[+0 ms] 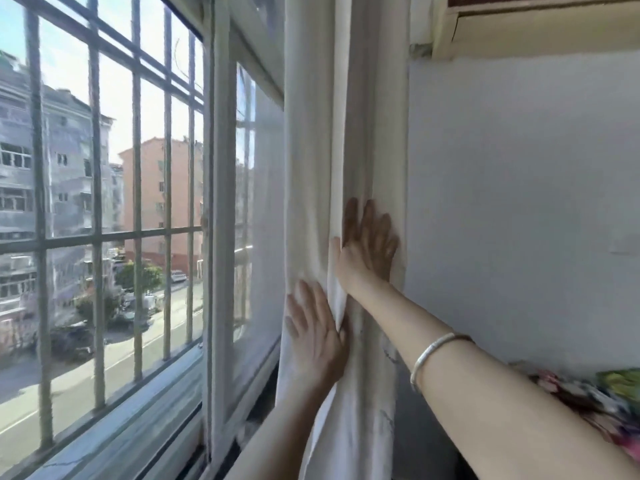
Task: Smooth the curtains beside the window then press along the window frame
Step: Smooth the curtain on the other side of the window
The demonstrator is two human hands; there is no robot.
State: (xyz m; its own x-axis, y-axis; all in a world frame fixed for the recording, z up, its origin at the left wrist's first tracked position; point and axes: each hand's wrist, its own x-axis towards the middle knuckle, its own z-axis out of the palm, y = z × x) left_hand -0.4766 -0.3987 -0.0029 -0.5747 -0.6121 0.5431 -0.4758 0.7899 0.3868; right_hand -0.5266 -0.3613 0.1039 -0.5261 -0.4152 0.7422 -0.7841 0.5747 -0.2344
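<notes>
A cream-white curtain hangs bunched in folds between the window and the wall. My left hand lies flat on its lower left fold, fingers spread and pointing up. My right hand rests higher on the right folds, palm against the cloth, fingers spread, thumb tucked along a fold; a silver bangle sits on that wrist. The white window frame stands just left of the curtain, with a sliding pane beside it.
Metal security bars cover the window's outside, with a street and buildings beyond. A pale wall is to the right, an air conditioner at the top right, and colourful fabric at the lower right. The sill runs below.
</notes>
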